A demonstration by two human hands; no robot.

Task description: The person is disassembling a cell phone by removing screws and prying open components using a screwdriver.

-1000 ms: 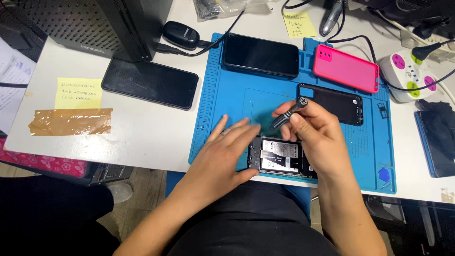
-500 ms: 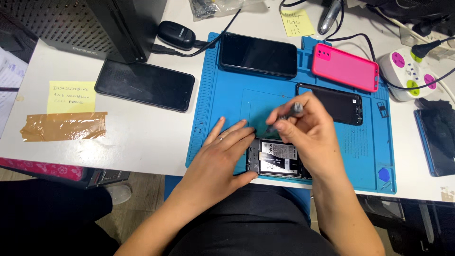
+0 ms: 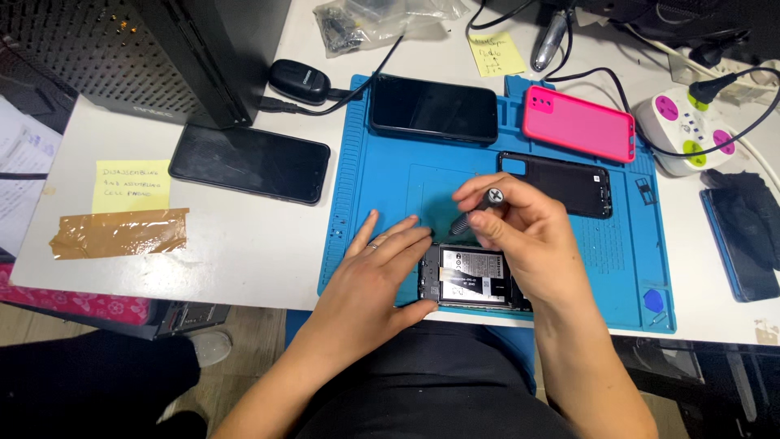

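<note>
Lower centre of frame, opened phone lies back-off on the blue mat, left hand flat, fingers spread, pinning it, right hand pinching a small screwdriver probably on a top-edge screw, battery still seated.

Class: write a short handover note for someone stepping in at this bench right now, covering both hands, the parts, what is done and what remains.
Left hand: flat on the blue mat, steadying the opened phone.
Right hand: holds a small screwdriver, tip down at the phone's top edge.
Done: back cover off, lying on the mat above.
Left: the battery and the inner parts sit in the phone.
</note>
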